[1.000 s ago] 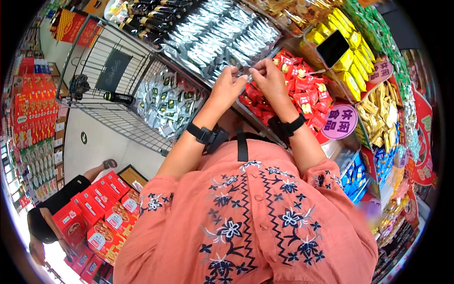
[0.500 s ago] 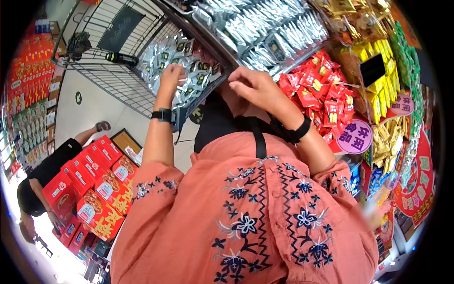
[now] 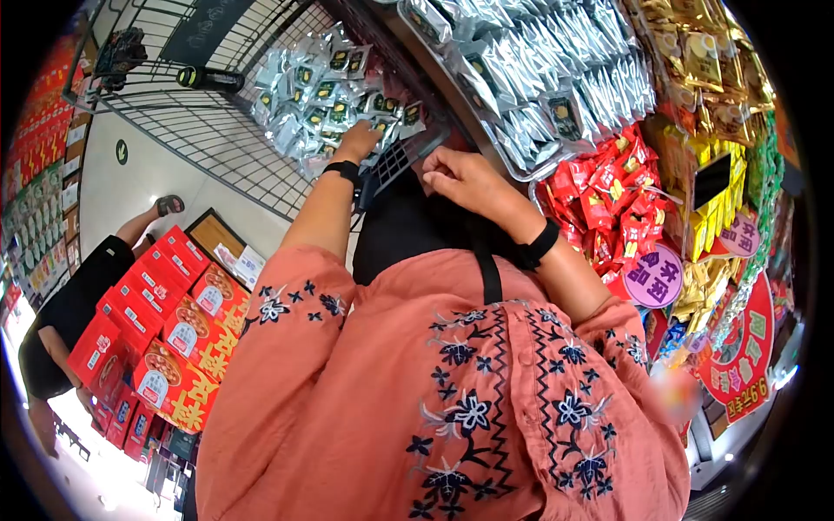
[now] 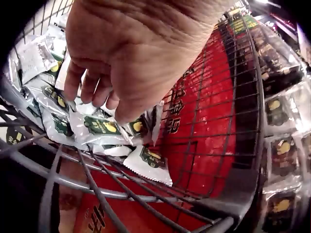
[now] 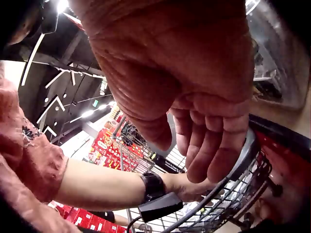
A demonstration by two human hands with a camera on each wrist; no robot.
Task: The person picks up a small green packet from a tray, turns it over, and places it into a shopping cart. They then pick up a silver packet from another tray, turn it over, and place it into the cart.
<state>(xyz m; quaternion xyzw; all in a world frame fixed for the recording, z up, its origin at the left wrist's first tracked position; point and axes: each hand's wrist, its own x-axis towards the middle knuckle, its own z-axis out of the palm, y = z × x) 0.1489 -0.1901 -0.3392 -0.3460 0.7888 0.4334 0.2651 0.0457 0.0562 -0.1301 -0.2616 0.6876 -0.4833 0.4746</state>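
Silver packets (image 3: 317, 100) with dark green labels fill the near end of a wire shopping cart (image 3: 195, 165). My left hand (image 3: 358, 141) is down among them; in the left wrist view the fingers of this hand (image 4: 131, 58) bend loosely onto the packets (image 4: 99, 127), and whether one is pinched is hidden. My right hand (image 3: 469, 181) hovers beside the cart's near edge, below the tray of silver packets (image 3: 556, 78). In the right wrist view the fingers of that hand (image 5: 180, 92) are loosely bent with nothing in them.
Red packets (image 3: 599, 195) lie right of my right hand, with yellow packets (image 3: 717, 208) beyond. A dark bottle (image 3: 208, 80) lies in the cart. Red boxes (image 3: 161, 295) are stacked at the left beside a person in black (image 3: 74, 295).
Both hands have left the red packets, where they were close together. The left went into the cart onto the silver packets; the right drew back toward the cart's edge. The view shifted.
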